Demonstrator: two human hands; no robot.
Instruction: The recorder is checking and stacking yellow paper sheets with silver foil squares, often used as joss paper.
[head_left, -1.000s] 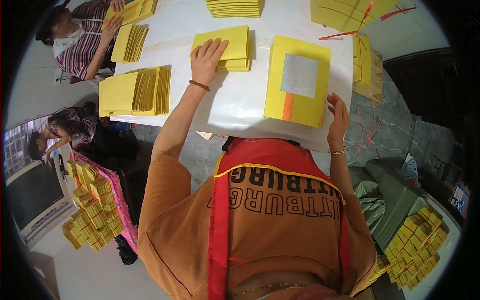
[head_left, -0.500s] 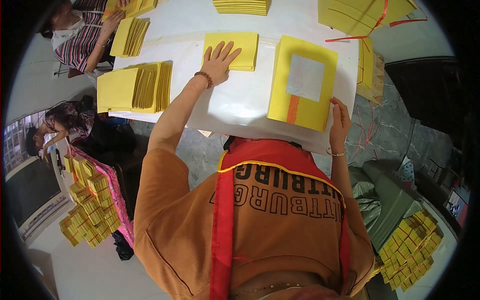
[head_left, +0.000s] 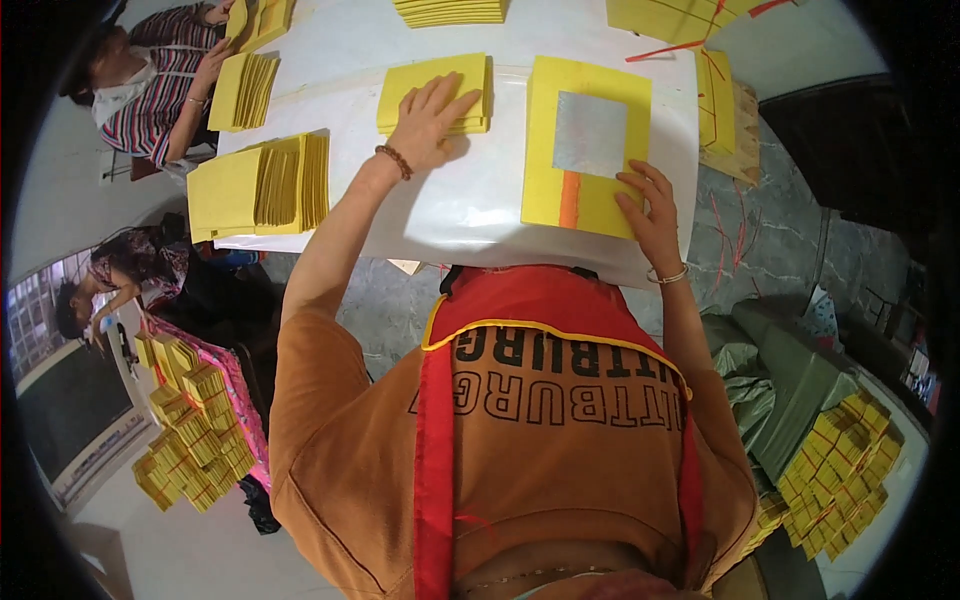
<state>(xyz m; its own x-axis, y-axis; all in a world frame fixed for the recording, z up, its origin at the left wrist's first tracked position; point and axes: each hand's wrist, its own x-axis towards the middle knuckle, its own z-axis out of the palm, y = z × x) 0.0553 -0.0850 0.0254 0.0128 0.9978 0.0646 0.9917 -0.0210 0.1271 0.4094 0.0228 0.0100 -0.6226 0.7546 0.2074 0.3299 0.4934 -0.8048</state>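
My left hand [head_left: 428, 125] lies flat with its fingers stretched out on a small stack of folded yellow paper [head_left: 474, 78]. My right hand [head_left: 653, 212] rests at the lower right corner of a larger stack of yellow paper sheets [head_left: 541, 120]. Its fingers are apart and slightly bent, the tips touching the top sheet. A silver square [head_left: 592, 135] and an orange stripe [head_left: 569, 198] mark that sheet. Neither hand grips anything.
Fanned folded yellow bundles [head_left: 258, 185] lie on the white table [head_left: 440, 215] to my left. A co-worker in a striped top [head_left: 160, 100] handles yellow paper at the far left. Tied yellow bundles [head_left: 840, 470] are piled at the right, beside a green cover [head_left: 785, 370].
My right hand has moved from beside the larger stack's right edge onto its top sheet. My left hand stays on the small stack, its fingers closer together. The whole view has shifted slightly.
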